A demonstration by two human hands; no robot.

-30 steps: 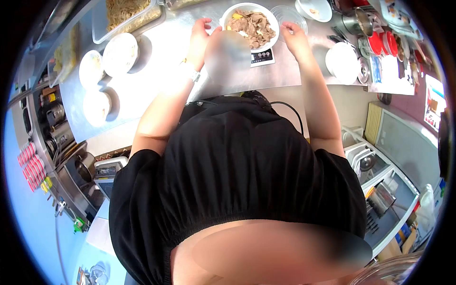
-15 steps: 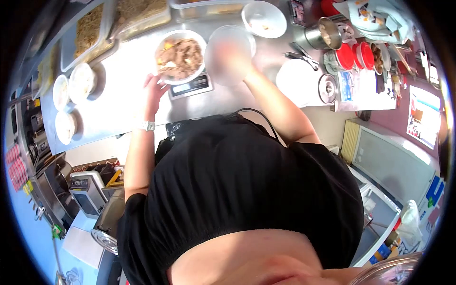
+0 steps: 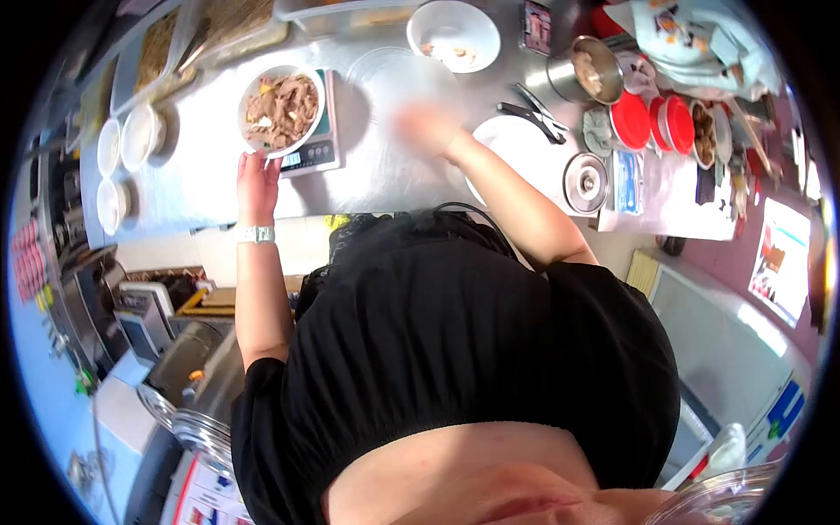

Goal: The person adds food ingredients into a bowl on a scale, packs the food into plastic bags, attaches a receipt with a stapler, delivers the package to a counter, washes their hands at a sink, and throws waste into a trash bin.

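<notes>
A white bowl of sliced meat (image 3: 284, 111) is held at its near rim by my left hand (image 3: 258, 179), the fingers pressed to its edge. Under the bowl's right part shows a digital scale (image 3: 324, 150), its display facing me. My right hand (image 3: 426, 129) is at the near side of a round clear plastic lid or bowl (image 3: 385, 77); blur hides its fingers and what they may hold. Beyond it stands a white bowl with a few scraps (image 3: 453, 37).
Several small white bowls (image 3: 143, 137) stand at the left, below food trays (image 3: 229, 28). To the right are a white round plate (image 3: 516, 162), black-handled scissors or tongs (image 3: 535, 115), a metal lid (image 3: 585, 183), a steel pot (image 3: 588, 70) and red lids (image 3: 630, 122).
The view has shifted to the right. The meat bowl has moved left over the scale with my left hand at its rim, uncovering more of the scale. My right hand has moved away from the bowl.
</notes>
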